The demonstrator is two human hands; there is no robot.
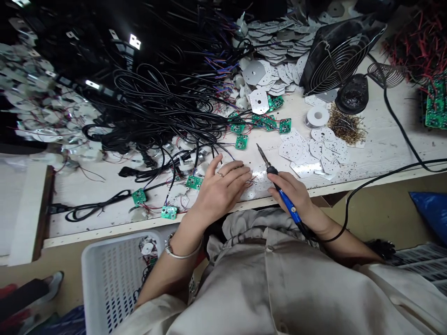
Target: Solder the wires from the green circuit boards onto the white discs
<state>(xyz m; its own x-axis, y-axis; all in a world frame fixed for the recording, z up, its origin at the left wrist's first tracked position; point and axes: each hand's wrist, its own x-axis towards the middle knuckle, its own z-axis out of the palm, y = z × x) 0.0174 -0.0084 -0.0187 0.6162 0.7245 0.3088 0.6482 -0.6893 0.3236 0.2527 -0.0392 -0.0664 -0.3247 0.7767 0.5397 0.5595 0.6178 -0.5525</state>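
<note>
- Head view: iron point(289, 205) at three o'clock from my left fingers point(231, 174), crossing the desk's point(389, 136) near edge, tip toward eleven.
- My right fingers point(279, 180) curl snugly round its handle; the left lie palm-down, loosely spread, maybe pinching something; can't tell.
- Should feel light, stiff; best gripped behind the collar, off likely hot metal, minding the cord's point(347, 208) drag.

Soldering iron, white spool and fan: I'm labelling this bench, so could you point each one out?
Soldering iron point(288, 204): head view, on the blue handle.
White spool point(317, 120): head view, on its pale body.
Fan point(338, 66): head view, on the round wire grille.
</note>
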